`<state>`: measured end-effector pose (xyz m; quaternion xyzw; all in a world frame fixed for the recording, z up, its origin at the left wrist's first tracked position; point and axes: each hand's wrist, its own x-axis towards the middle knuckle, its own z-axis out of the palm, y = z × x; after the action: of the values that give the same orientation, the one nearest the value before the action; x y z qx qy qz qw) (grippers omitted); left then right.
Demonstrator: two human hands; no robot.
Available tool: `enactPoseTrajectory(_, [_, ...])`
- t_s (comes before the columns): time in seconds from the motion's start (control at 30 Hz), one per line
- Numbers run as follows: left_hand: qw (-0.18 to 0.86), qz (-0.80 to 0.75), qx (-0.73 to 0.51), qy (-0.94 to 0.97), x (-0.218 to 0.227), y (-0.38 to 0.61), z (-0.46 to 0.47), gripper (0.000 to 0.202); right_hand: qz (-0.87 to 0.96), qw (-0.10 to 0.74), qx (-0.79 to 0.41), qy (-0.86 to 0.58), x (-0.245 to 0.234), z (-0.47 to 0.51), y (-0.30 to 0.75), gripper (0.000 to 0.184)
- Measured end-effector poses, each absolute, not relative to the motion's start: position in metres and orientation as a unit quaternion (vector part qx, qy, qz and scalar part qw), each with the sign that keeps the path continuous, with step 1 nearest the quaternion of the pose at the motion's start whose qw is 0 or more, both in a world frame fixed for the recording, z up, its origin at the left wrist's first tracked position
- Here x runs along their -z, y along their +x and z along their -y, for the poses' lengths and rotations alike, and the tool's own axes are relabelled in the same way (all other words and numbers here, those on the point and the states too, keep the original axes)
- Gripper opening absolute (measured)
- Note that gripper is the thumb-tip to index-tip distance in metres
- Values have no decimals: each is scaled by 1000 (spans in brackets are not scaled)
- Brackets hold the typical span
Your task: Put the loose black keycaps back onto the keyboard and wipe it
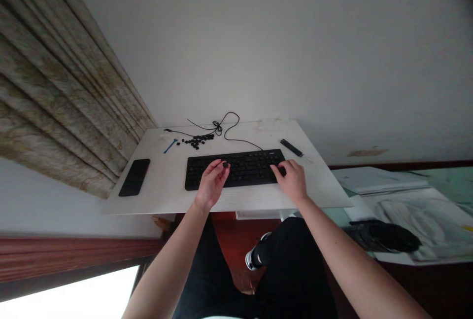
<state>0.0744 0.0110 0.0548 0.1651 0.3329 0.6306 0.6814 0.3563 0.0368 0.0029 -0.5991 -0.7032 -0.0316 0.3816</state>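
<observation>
A black keyboard (247, 170) lies on the white desk (177, 202), its cable (239, 139) running off the back edge. Above its left-middle part, my left hand (213, 179) pinches a small black keycap (225, 164) between thumb and fingertips. My right hand (291, 177) rests at the keyboard's right end, thumb and fingers bent together over the keys there. Whether anything sits between those right fingers is too small to tell. Behind the keyboard, several loose black keycaps (197, 140) lie scattered in a pile.
A blue plastic tool (170, 146) lies left of the keycaps. At the desk's left side is a black phone (135, 177). Toward the back right lies a black strip (291, 147). A curtain (66, 77) hangs on the left; papers (380, 181) lie on a surface to the right.
</observation>
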Motion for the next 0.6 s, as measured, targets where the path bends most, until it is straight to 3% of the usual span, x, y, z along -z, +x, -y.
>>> enactPoseTrajectory(0.17, [662, -348, -629, 212, -43, 85, 9, 30, 619, 508, -96, -591, -17, -7, 307, 32])
enactPoseTrajectory(0.3, [644, -373, -612, 268, -32, 99, 26, 27, 568, 492, -385, -536, -28, 26, 250, 39])
enactPoseTrajectory(0.37, [628, -387, -604, 302, -29, 104, 31, 24, 525, 483, -472, -518, -31, 34, 232, 45])
enactPoseTrajectory(0.6, [534, -445, -607, 386, -30, 110, 36, 17, 462, 510, -508, -518, -31, 32, 228, 50])
